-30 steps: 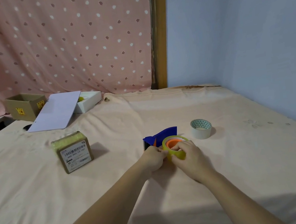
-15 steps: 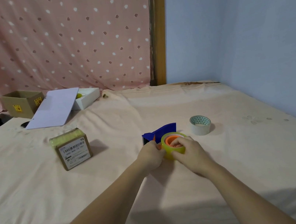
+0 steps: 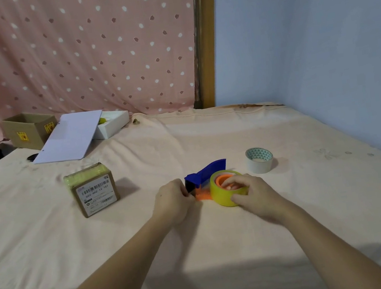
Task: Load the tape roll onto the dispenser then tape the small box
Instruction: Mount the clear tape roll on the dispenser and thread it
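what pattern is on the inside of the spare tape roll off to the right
Small teal triangles on white inside the spare tape roll, seen in the head view.

The small box [image 3: 93, 189] carries a white label on its near face, printed with a barcode and below it a number that reads about "502-602-12-107", though the last characters are not sharp. Smaller print and a second barcode lower on that label are too fine to read. The open cardboard box [image 3: 28, 130] at the far left bears two yellow stickers with dark markings, which cannot be made out either.
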Motion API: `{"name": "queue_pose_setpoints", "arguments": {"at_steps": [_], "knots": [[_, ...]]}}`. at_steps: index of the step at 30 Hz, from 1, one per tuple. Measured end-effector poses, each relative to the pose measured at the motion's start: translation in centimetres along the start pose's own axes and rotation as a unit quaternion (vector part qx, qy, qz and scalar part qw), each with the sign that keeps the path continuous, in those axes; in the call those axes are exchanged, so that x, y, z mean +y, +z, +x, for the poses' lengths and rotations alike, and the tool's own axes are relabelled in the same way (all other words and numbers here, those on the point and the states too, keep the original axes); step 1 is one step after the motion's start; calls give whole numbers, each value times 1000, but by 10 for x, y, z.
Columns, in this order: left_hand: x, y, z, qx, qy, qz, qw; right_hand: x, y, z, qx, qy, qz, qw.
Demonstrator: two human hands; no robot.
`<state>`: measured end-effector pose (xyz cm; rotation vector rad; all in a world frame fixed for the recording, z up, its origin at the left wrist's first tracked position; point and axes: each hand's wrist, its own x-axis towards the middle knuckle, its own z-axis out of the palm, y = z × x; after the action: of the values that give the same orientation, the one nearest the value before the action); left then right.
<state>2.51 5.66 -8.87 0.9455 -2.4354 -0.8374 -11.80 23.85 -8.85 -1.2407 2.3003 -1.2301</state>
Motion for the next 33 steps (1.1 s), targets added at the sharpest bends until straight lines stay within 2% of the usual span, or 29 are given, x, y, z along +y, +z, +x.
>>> {"name": "queue_pose_setpoints", "arguments": {"at_steps": [5,9,14,18,21,26,33], "knots": [[0,-16,3,-7,59,37,998,-9,-4,-2,-31,-4,-75,997],[7,-26,-1,-29,117,91,989,-25,11,15,52,-129,-208,968],[10,-30,-5,-27,160,134,978,-31,40,36,34,-78,-252,964],[2,-38,-3,-53,168,70,982,-33,39,38,15,-34,-242,969],[-6,-43,-1,-69,153,0,986,-33,34,45,-14,-44,-226,973],[-22,-28,4,-11,73,-126,989,-23,34,50,-37,-58,-248,966],[-26,2,0,16,48,-183,982,-29,31,51,-73,-52,-249,964]]}}
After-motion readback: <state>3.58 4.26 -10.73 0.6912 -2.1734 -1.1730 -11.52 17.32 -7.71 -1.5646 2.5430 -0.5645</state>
